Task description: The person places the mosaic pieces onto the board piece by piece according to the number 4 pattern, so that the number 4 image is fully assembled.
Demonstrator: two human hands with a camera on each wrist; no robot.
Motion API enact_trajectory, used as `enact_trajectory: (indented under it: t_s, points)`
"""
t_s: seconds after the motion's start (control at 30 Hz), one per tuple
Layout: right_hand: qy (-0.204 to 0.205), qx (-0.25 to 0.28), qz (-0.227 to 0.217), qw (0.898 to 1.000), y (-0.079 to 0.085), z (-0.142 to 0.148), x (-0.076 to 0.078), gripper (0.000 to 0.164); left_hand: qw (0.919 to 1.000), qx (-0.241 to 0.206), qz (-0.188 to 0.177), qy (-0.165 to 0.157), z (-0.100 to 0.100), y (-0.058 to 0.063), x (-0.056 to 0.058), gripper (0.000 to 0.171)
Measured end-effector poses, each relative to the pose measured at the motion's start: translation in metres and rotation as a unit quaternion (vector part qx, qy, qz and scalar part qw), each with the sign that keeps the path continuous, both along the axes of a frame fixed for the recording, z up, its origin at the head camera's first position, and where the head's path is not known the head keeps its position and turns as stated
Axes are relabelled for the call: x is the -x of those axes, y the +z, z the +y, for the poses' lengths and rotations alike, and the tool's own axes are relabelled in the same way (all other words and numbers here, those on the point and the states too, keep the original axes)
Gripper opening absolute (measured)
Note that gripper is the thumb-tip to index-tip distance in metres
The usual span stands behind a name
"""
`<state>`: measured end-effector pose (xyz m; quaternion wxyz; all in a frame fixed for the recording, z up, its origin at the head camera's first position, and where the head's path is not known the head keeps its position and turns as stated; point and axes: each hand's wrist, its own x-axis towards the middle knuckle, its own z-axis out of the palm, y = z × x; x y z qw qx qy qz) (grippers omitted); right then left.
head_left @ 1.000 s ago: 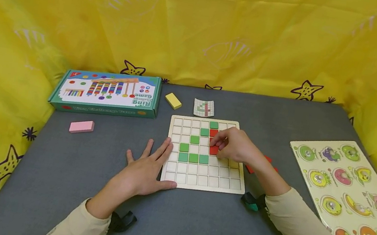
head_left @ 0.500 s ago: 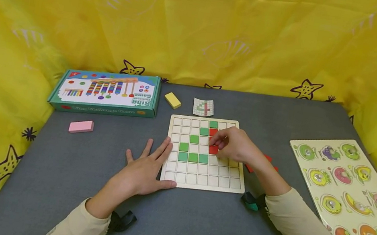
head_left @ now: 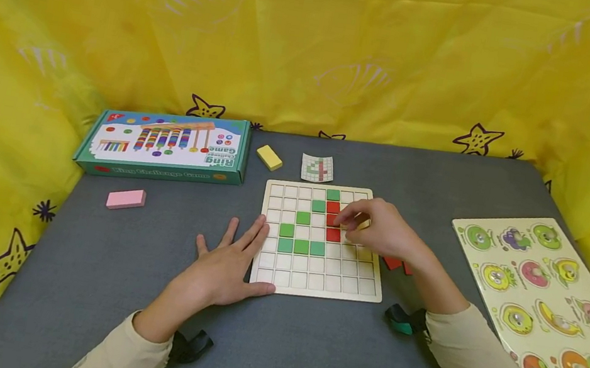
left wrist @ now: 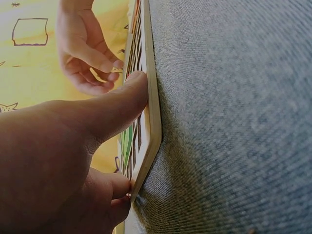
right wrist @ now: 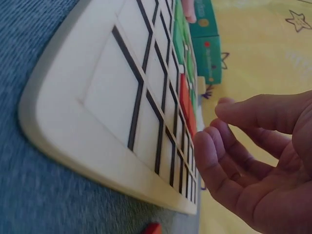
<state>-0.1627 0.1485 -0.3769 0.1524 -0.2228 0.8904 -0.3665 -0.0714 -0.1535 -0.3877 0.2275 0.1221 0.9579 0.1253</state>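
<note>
A pale wooden grid board lies on the dark table, with green tiles in a stepped pattern and a column of red tiles in its cells. My left hand rests at the board's left edge with its fingers spread; its thumb touches the near corner. Just right of the red column, above the board, is my right hand. In the right wrist view its fingers are loosely bent and hold nothing. More red tiles lie right of the board, partly hidden by the right hand and arm.
A small pattern card and a yellow block lie behind the board. The ring game box stands at the back left, a pink block before it. At right lies a fruit puzzle board. Yellow cloth hangs behind.
My right hand has drawn back slightly to the right from the red column, so more of the middle red tile shows. The left hand has stayed in place.
</note>
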Motion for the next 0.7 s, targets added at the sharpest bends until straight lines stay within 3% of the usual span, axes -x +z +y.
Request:
enact_trajectory:
  t_s: [0.5,0.7]
  points:
    - [0.014,0.012,0.023,1.0,0.011,0.032,-0.013,0.023,1.0,0.001,-0.004,0.001,-0.002,0.002,0.001,0.11]
    - [0.029,0.011,0.008,0.999,0.015,0.048,-0.018,0.024,1.0,0.002,0.002,0.001,-0.002,0.002,0.001,0.109]
